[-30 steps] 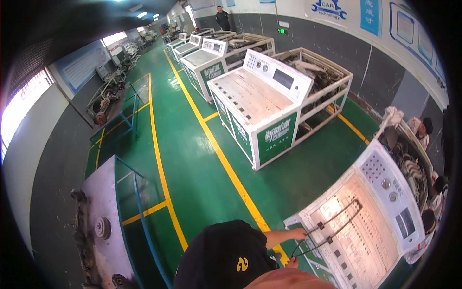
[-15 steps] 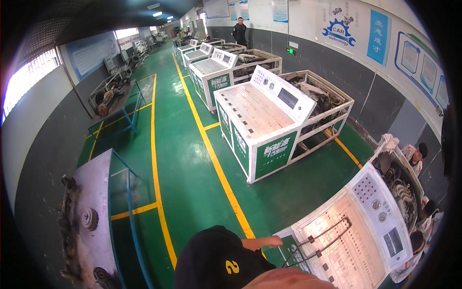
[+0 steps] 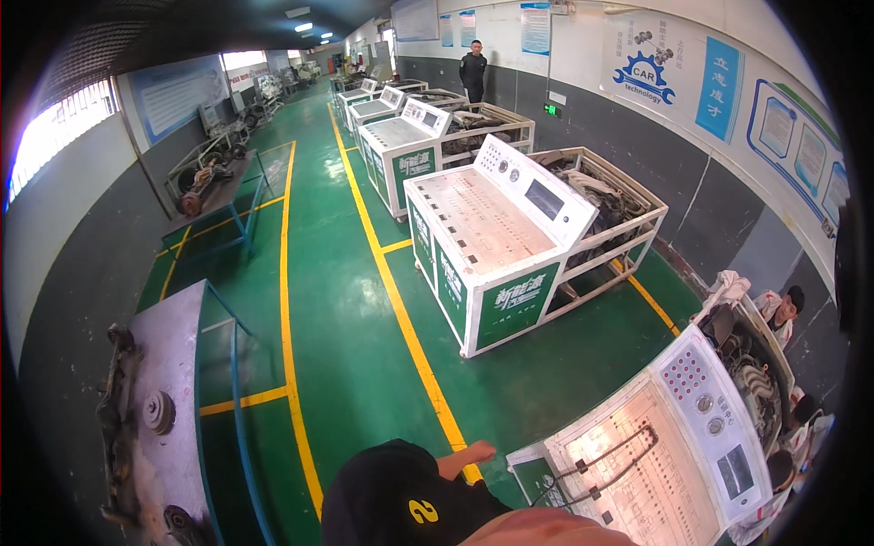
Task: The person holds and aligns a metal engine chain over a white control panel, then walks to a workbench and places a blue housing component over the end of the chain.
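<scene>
A black short sleeve with a yellow figure fills the lower middle, and past it shows my left hand. Its fingers look curled in, with nothing visible in them. It hangs over the green floor, a little left of the nearest white training console and apart from it. Black cables loop across that console's sloping panel. Blurred bare skin crosses the lower edge; which part of me it is, I cannot tell. My right hand is out of the picture.
More white and green consoles with caged engines line the right. At left, a metal-topped bench carries a round drum and axle parts. People stand behind the nearest console, and one person is by the far wall. Yellow lines mark the floor.
My left hand has drawn leftward, away from the near console's corner. The view has tilted slightly, shifting the consoles and bench a little.
</scene>
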A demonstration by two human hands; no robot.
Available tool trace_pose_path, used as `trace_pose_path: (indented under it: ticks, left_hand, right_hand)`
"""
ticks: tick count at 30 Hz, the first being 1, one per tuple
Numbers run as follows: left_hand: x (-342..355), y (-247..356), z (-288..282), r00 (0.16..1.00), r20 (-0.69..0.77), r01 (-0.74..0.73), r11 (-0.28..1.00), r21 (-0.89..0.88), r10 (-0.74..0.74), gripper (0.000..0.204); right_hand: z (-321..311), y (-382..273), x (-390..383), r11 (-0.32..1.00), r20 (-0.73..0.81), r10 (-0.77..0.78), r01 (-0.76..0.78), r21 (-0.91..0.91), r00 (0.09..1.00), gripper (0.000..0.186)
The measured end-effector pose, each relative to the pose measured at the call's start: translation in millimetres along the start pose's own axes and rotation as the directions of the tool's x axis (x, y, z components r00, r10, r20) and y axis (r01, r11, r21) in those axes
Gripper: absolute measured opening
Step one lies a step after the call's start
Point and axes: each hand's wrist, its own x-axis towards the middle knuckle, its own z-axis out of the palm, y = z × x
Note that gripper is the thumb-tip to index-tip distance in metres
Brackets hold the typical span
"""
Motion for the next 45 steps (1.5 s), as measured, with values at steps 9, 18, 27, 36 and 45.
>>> trace_pose_path:
  ticks: [9,18,27,36,45]
  left_hand:
    - [29.1,-10.0,-17.7,1.0,0.009,-0.001,0.987,0.163,-0.001,0.033]
    - [35.5,8.4,-19.9,0.994,0.089,0.042,0.986,0.163,-0.057,0.028]
    - [60.8,-3.5,-21.9,0.981,0.172,0.069,0.987,0.147,-0.094,0.03]
    - [50.3,10.9,-14.0,0.973,0.218,0.04,0.988,0.152,-0.073,0.028]
    - [29.7,17.1,-15.2,0.96,0.278,-0.038,0.979,0.199,-0.02,0.031]
  right_hand:
    - [-8.7,-60.3,-19.3,0.981,-0.056,-0.196,0.196,0.001,0.979,0.045]
    - [-17.2,-90.0,-45.8,0.94,-0.118,-0.341,0.342,-0.01,0.933,0.046]
    - [-24.6,-109.9,-70.4,0.903,-0.164,-0.428,0.429,-0.028,0.889,0.046]
    - [-26.7,-108.0,-98.7,0.838,-0.219,-0.54,0.544,-0.045,0.813,0.047]
    - [-26.4,-119.5,-86.1,0.972,-0.219,0.087,-0.035,0.231,0.972,0.037]
